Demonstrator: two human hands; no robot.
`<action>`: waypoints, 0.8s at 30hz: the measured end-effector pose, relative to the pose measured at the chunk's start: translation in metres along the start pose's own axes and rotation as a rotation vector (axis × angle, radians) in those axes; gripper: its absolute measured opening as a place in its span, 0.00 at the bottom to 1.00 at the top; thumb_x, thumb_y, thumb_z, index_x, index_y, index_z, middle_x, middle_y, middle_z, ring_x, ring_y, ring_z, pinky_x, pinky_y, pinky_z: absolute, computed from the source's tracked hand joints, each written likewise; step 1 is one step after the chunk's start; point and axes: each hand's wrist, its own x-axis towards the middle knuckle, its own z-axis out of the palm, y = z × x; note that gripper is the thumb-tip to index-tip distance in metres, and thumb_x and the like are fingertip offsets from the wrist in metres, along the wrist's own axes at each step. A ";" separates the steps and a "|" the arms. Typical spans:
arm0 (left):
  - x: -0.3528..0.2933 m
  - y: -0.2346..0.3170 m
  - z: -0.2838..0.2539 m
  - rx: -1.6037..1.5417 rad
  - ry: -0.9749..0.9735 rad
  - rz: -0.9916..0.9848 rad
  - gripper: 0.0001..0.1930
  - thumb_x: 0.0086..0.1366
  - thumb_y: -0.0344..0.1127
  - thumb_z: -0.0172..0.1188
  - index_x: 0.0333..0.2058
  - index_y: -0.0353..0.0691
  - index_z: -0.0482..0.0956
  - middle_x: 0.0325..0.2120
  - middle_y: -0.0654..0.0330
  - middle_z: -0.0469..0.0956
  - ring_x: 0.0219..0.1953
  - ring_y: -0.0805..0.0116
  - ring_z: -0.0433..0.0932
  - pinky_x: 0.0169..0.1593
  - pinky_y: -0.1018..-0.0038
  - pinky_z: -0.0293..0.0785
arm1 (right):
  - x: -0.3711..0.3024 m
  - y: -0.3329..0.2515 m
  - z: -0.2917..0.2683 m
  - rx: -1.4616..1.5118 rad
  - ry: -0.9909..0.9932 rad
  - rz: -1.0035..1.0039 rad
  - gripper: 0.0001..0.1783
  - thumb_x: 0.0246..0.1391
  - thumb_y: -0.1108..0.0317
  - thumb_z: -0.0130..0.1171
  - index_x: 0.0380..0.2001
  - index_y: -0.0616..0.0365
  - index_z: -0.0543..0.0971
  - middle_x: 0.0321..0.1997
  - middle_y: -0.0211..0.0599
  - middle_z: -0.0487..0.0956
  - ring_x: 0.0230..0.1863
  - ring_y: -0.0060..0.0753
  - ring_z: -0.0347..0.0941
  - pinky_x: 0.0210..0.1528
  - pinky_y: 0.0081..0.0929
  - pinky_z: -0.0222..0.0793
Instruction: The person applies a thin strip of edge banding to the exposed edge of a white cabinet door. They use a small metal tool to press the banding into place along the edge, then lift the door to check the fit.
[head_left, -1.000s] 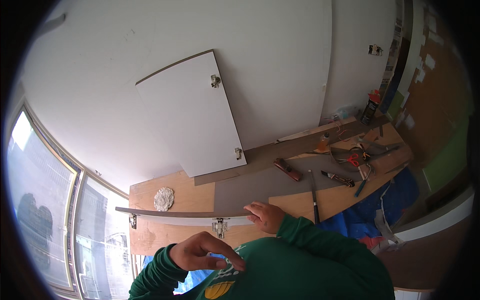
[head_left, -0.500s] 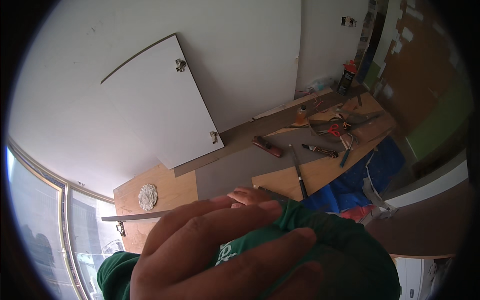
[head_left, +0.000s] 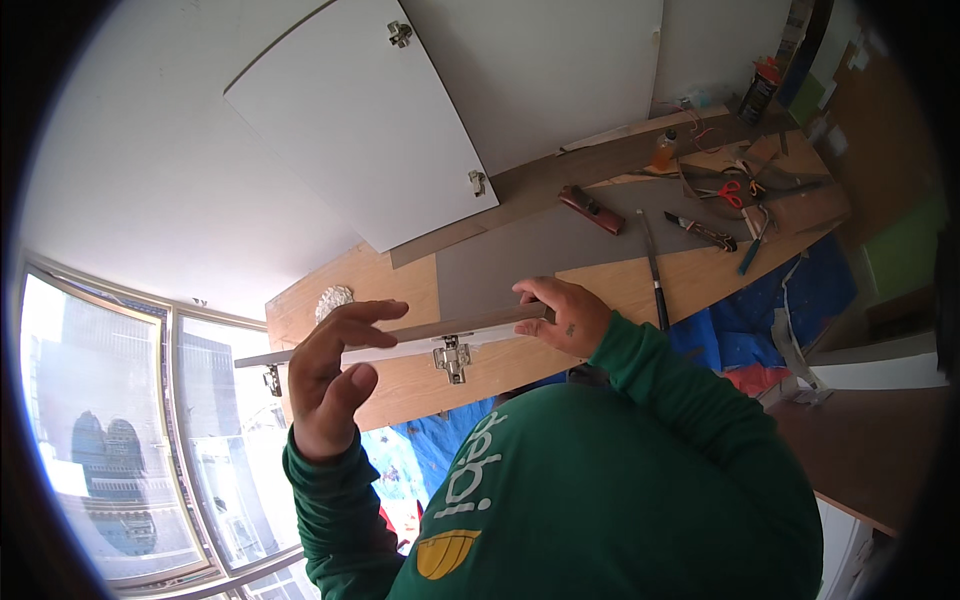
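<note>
A cabinet door (head_left: pixel 430 332) stands on its edge across the wooden workbench, its brown edge upward and white face toward me. Two metal hinges are on this face: one hinge (head_left: pixel 452 360) near the middle, another hinge (head_left: pixel 271 380) toward the left end. My right hand (head_left: pixel 572 316) grips the door's right end, fingers over the far side and thumb on the near side. Just above the left half hovers my left hand (head_left: pixel 332 375), fingers curved, thumb apart, holding nothing. Partly behind it sits a white crumpled, round bundle (head_left: pixel 334 299).
A second white door (head_left: pixel 370 130) with hinges leans on the wall. A hand plane (head_left: pixel 592 209), a long dark-handled tool (head_left: pixel 655 275), a utility knife (head_left: pixel 700 231), red-handled scissors (head_left: pixel 730 192) and a bottle (head_left: pixel 665 150) lie or stand right. Windows (head_left: pixel 95 400) are left; blue sheeting (head_left: pixel 760 310) hangs below.
My left hand has dropped from close in front of the camera to beside the door. The view has tilted down, showing the door's near face, and my right hand now shows at its end.
</note>
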 end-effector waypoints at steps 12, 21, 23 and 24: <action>-0.045 -0.204 0.007 0.647 0.055 -0.026 0.17 0.65 0.51 0.74 0.32 0.43 0.87 0.26 0.63 0.84 0.34 0.56 0.83 0.47 0.58 0.74 | -0.022 0.042 0.006 0.091 0.073 0.169 0.24 0.60 0.58 0.79 0.50 0.64 0.84 0.41 0.42 0.87 0.41 0.29 0.83 0.47 0.30 0.78; -0.041 -0.207 -0.012 0.565 0.026 0.093 0.15 0.63 0.48 0.76 0.29 0.44 0.85 0.24 0.63 0.82 0.31 0.57 0.82 0.41 0.60 0.74 | -0.029 0.032 0.018 0.001 0.171 0.327 0.20 0.60 0.62 0.78 0.50 0.62 0.87 0.45 0.42 0.90 0.45 0.27 0.86 0.48 0.31 0.80; -0.041 -0.210 -0.018 0.515 -0.004 0.105 0.16 0.63 0.48 0.77 0.30 0.42 0.86 0.24 0.61 0.82 0.31 0.55 0.82 0.42 0.59 0.75 | -0.031 0.026 0.018 -0.195 0.137 0.454 0.20 0.61 0.62 0.77 0.51 0.62 0.87 0.48 0.43 0.90 0.48 0.28 0.87 0.51 0.30 0.80; -0.040 -0.212 -0.022 0.496 -0.021 0.114 0.16 0.63 0.49 0.77 0.30 0.42 0.86 0.24 0.61 0.82 0.32 0.55 0.82 0.42 0.58 0.75 | -0.032 0.023 0.021 -0.185 0.152 0.427 0.19 0.63 0.64 0.75 0.52 0.62 0.86 0.48 0.43 0.90 0.49 0.29 0.87 0.52 0.30 0.80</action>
